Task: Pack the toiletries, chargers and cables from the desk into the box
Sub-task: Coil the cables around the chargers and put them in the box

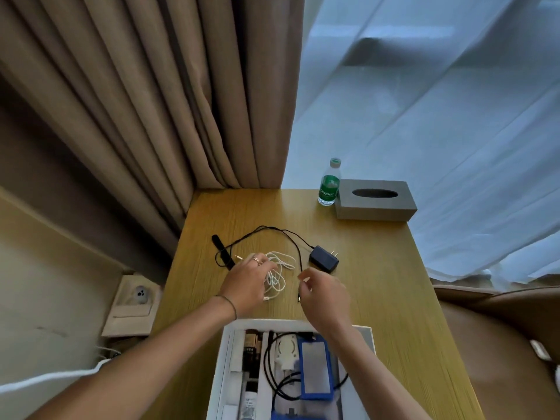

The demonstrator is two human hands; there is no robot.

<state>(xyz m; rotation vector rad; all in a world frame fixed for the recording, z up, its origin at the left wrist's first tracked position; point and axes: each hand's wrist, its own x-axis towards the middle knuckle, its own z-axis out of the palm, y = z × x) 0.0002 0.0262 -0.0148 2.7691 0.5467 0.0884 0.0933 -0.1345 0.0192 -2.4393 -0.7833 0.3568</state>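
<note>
White cable [277, 272] tangled mid-surface [378, 268], left hand [245, 283] resting on it, fingers spread. Right hand [325, 294] pinches black cable [266, 230] running to charger [323, 259]. Box [219, 374] at near edge, partly filled. Tissue box [375, 200], bottle [328, 186] at far edge.

1. Worktop [378, 268]: yellow-brown wood grain.
2. Tangled cable [280, 268]: white.
3. Charger [323, 259] and its cord [272, 230]: black.
4. Box [218, 374]: white, holding a blue case [315, 369].
5. Bottle [329, 186]: green label and cap.
6. Tissue box [375, 201]: grey.
7. Curtain [151, 101]: tan.
</note>
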